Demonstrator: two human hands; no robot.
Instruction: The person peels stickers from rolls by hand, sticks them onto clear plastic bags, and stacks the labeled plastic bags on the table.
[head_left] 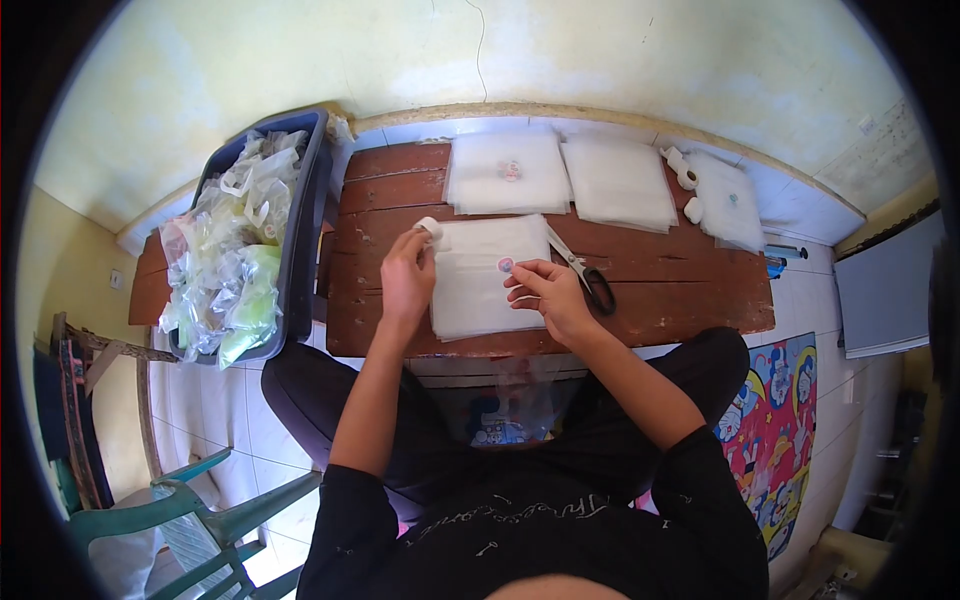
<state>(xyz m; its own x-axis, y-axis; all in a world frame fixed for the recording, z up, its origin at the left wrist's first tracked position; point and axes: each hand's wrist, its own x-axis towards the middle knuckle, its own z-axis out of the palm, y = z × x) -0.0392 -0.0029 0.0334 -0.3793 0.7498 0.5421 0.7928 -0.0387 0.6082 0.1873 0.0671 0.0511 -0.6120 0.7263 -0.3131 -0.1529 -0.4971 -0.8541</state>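
Observation:
My left hand (pixel 406 280) has its fingers closed on a small white roll (pixel 430 226) above the left edge of a stack of clear plastic bags (pixel 470 300). A small round sticker (pixel 505 265), pink and blue, shows at the pinched fingertips of my right hand (pixel 550 296), over the middle of that stack. Whether the sticker touches the top bag, I cannot tell. Just right of the stack lie scissors (pixel 596 287) with black handles, their blades pointing away from me and partly against the bags.
On the brown wooden table (pixel 690 292), more bag stacks (pixel 615 185) line the back, with white rolls (pixel 684 172) among them. A dark bin (pixel 317 185) full of plastic bags stands left. A green chair (pixel 215 520) is at lower left, a colourful mat (pixel 780 430) at right.

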